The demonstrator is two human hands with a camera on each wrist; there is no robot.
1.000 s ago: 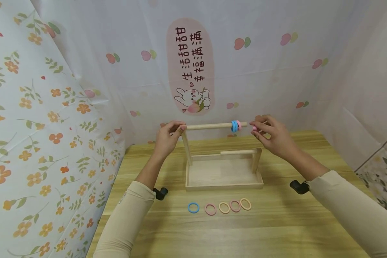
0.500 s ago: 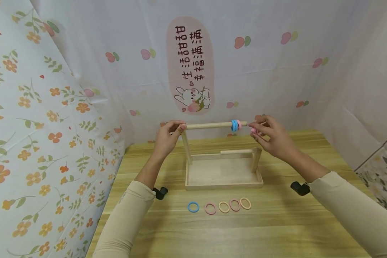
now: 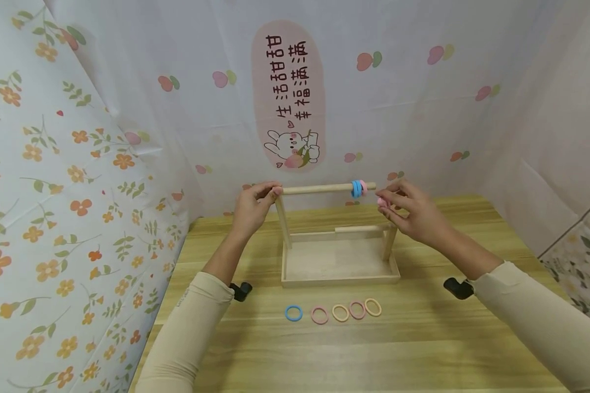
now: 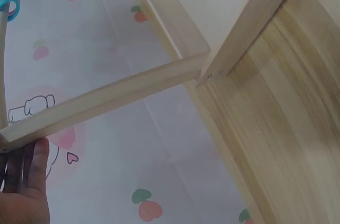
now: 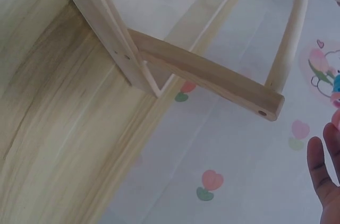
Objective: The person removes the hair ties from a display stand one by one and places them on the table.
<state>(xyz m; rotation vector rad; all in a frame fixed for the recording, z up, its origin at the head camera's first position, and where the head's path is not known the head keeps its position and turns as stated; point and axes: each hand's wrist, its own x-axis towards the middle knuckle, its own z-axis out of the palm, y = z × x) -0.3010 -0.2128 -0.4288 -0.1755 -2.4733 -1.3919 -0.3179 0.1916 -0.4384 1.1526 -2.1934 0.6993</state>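
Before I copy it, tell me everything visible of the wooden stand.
The wooden stand looks like pale wood: a shallow rectangular tray, a taller left post carrying the upper rod, and a shorter right post carrying the lower rod. Both rods run inward. It stands upright on the table. Blue and pink rings hang near the upper rod's free end; the lower rod is bare. The left hand grips the taller left post's top.

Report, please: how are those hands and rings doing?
Left hand grips end of upper rod. Right hand pinches pink ring, near rod's free tip. Nothing visible between.
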